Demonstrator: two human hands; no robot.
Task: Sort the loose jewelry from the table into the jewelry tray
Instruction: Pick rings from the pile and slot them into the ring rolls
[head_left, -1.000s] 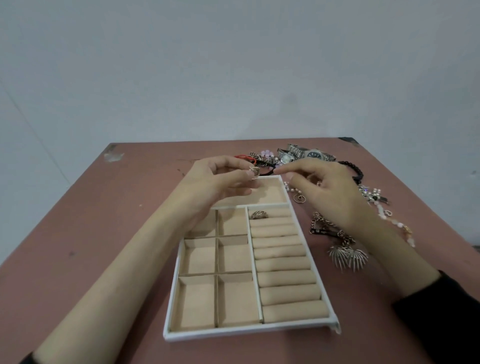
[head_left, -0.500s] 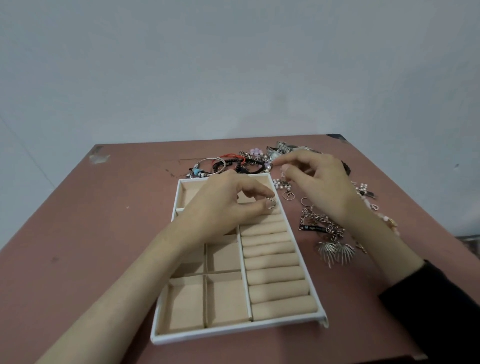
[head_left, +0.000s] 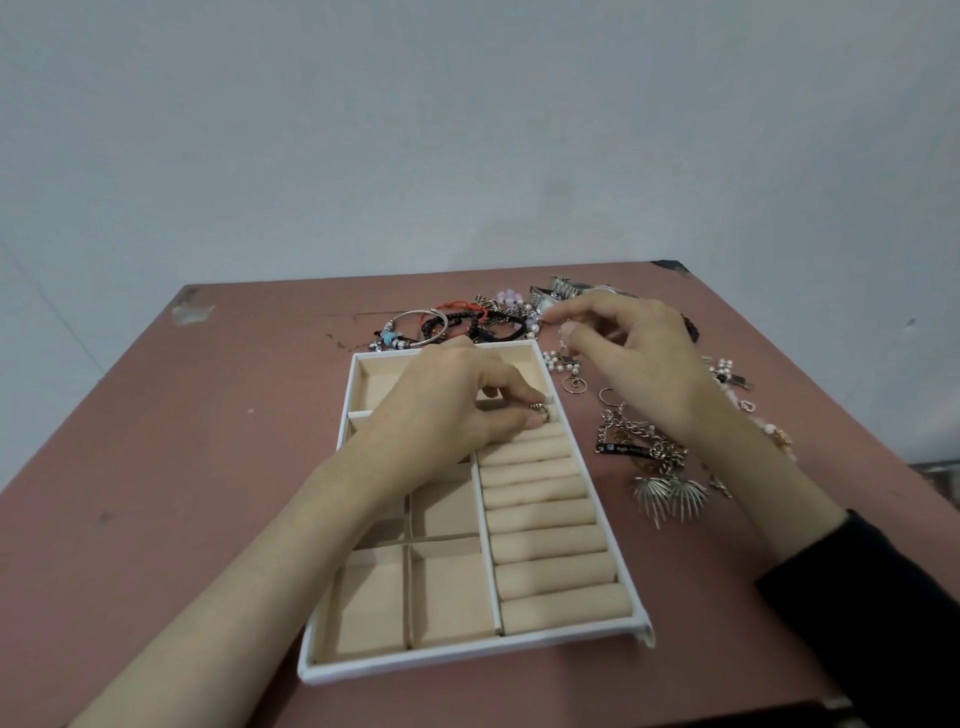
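A white jewelry tray (head_left: 626, 574) with beige square compartments and a column of ring rolls lies in the middle of the table. My left hand (head_left: 457, 410) rests over its upper part, thumb and finger pinching a small metal ring (head_left: 540, 410) at the topmost ring rolls. My right hand (head_left: 631, 353) hovers over the loose jewelry to the right of the tray's top corner, its fingertips pinched near a pearl piece (head_left: 558, 360); I cannot tell if it grips anything. Whether another ring sits in the rolls is hidden by my left hand.
Bracelets (head_left: 421, 327), a red cord, beads and a metal watch (head_left: 558, 291) are heaped behind the tray. Chains (head_left: 631, 441), two fan-shaped earrings (head_left: 670, 496) and small charms lie to its right. The reddish table (head_left: 182, 441) ends at a pale wall.
My left hand carried the ring from above the tray's far end down onto the top ring rolls. My right hand shifted slightly back toward the pile. The view moved a little.
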